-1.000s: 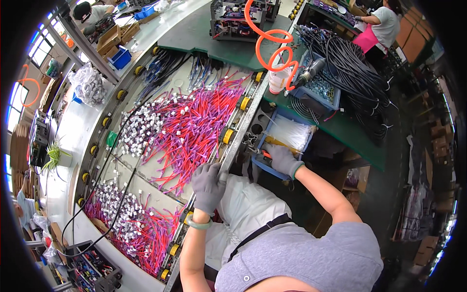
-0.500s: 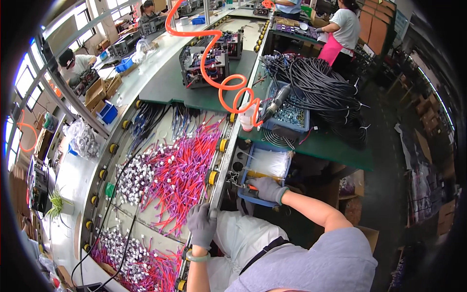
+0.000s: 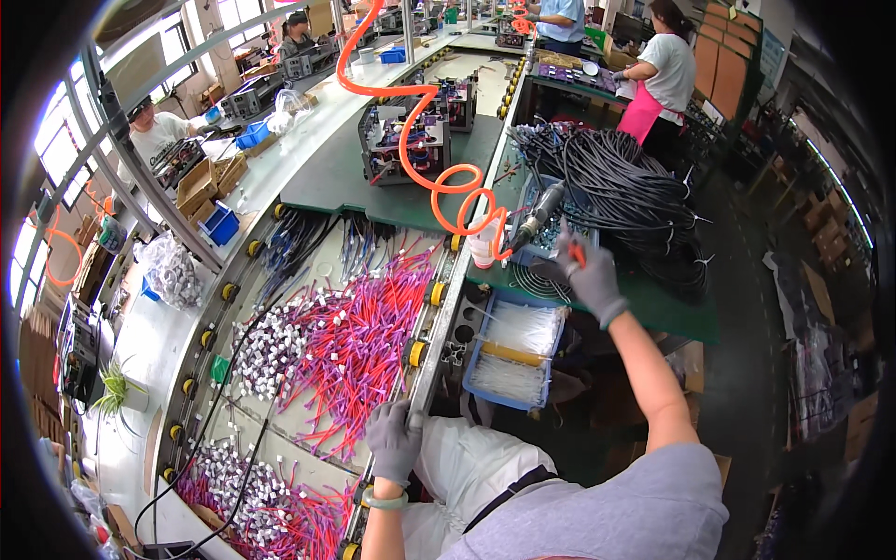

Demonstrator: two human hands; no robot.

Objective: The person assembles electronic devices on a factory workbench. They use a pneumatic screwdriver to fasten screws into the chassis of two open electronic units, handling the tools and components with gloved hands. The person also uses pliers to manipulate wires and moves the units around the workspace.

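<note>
My gloved right hand is raised over the green bench, closed around orange-handled pliers; their jaws are blurred. It is beside the blue bin of small metal parts and the bundle of black cables. My gloved left hand rests on the conveyor's metal side rail, thumb apart from the fingers, holding nothing. Next to it spreads a heap of red and purple wires with white connectors. A blue tray of white cable ties sits below the bench edge, with a yellow divider across it.
An orange coiled air hose hangs down to a black power driver. A white cup stands by it. Black-framed assemblies stand on the green board farther up. A co-worker in a pink apron stands at the far right.
My right hand has lifted out of the blue tray and moved away and to the right, with the pliers in it. My left hand has stayed on the rail. The view has shifted slightly.
</note>
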